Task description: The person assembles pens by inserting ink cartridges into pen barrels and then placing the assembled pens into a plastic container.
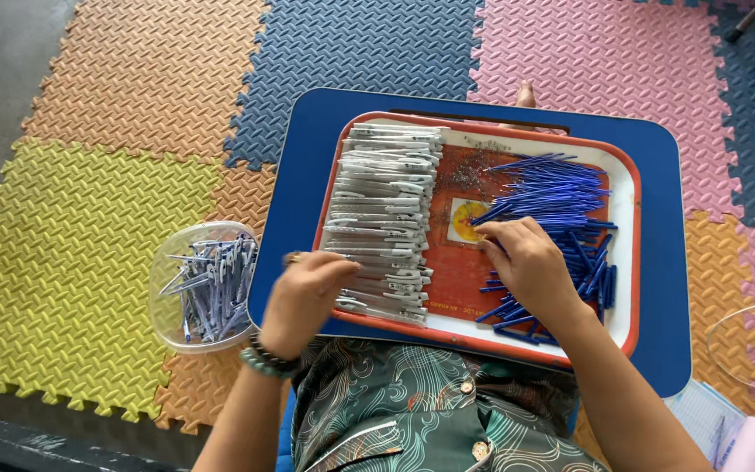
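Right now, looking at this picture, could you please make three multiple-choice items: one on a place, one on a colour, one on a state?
1. Where does the clear bowl of assembled pens stand?
A. on the tray
B. on the floor mat, by the left hand
C. on the lap

2. What colour are the loose refills?
A. blue
B. red
C. green

3. What does the right hand do?
A. hangs in the air
B. rests on the refills
C. grips the bowl

Answers:
B, it sits on the yellow and orange mat.
A, the pile is blue.
B, the fingers lie on the pile.
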